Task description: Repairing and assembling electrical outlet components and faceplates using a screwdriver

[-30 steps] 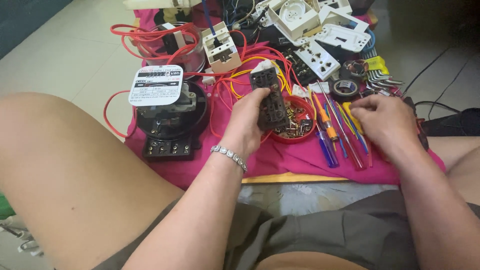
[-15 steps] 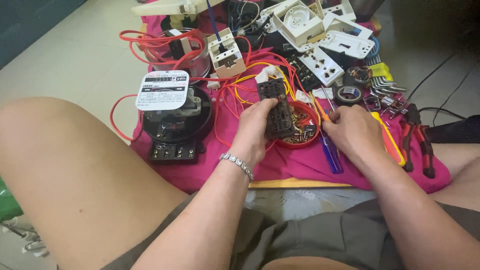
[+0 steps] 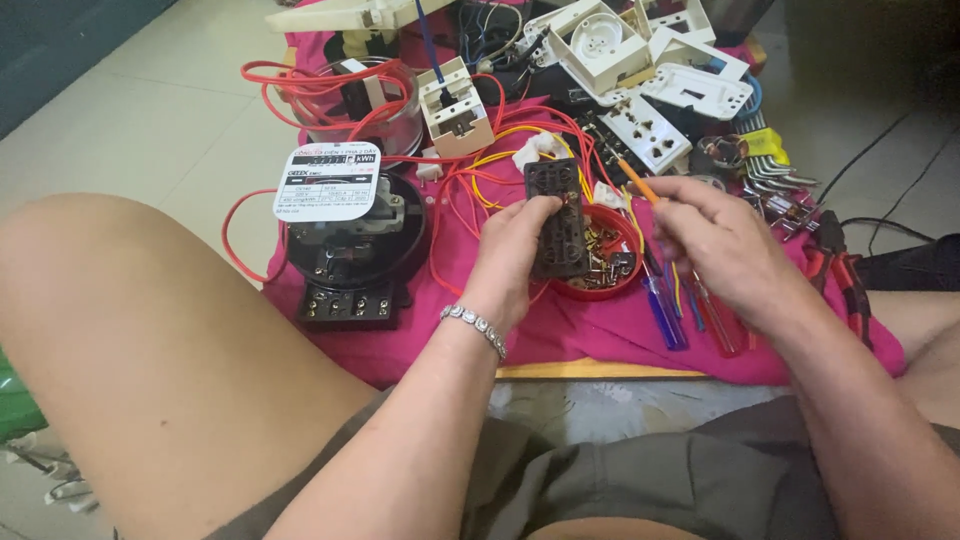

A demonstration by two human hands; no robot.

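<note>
Where it sits: while the person is seated on the floor over a pink cloth, the dark socket block is held upright just above a red dish of small screws.
Left hand: the left hand is clenched round the block's left edge, thumb on the front face.
Right hand: the right hand pinches an orange-handled screwdriver, its tip angled toward the top of the block.
How the block handles: it looks like rigid moulded plastic, light, and probably brittle at its thin edges; yellow and red wires trail from it and would tug if it were turned sharply.
Where to hold: the long side edges seem the safest grip, clear of the terminals and wires.
Nearby: a black electricity meter with a white label lies to the left, well apart; blue and red screwdrivers lie just right of the dish; red-handled pliers rest farther right; white socket plates are beyond.
</note>
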